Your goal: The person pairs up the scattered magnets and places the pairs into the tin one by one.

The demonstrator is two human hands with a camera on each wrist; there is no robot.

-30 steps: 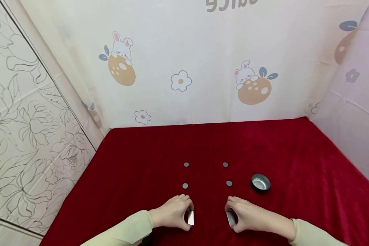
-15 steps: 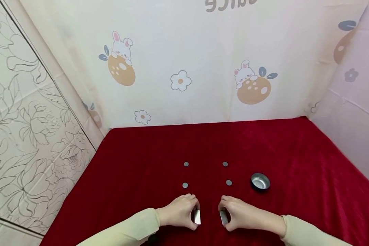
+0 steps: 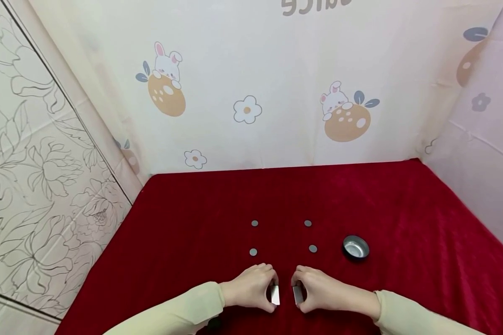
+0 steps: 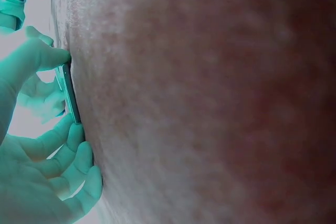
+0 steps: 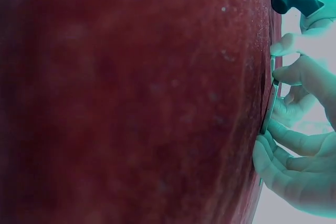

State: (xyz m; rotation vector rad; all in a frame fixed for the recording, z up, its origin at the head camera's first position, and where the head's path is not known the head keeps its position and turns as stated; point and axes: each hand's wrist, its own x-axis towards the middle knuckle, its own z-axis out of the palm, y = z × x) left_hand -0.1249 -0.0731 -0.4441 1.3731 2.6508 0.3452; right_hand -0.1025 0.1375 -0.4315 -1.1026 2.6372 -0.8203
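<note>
Low in the head view, my left hand (image 3: 253,287) pinches a small flat silvery rectangular plate (image 3: 275,295) between thumb and fingertips. Facing it, my right hand (image 3: 322,289) grips a similar silvery plate (image 3: 297,295) the same way. The two plates stand on edge just above or on the red cloth, a narrow gap apart. From the left wrist, the left plate (image 4: 71,93) appears as a thin dark-edged strip held at both ends. In the right wrist view the right plate (image 5: 270,106) likewise shows edge-on, close along the cloth.
Several small grey discs lie ahead of the hands, among them a near-left disc (image 3: 253,252) and a near-right disc (image 3: 313,249). A small round metal tin (image 3: 356,247) sits to their right. Red cloth (image 3: 193,214) covers the table; a printed curtain (image 3: 285,139) hangs behind.
Both hands have moved inward toward each other with their plates, so the gap between the plates has narrowed. The discs and the tin have stayed in place.
</note>
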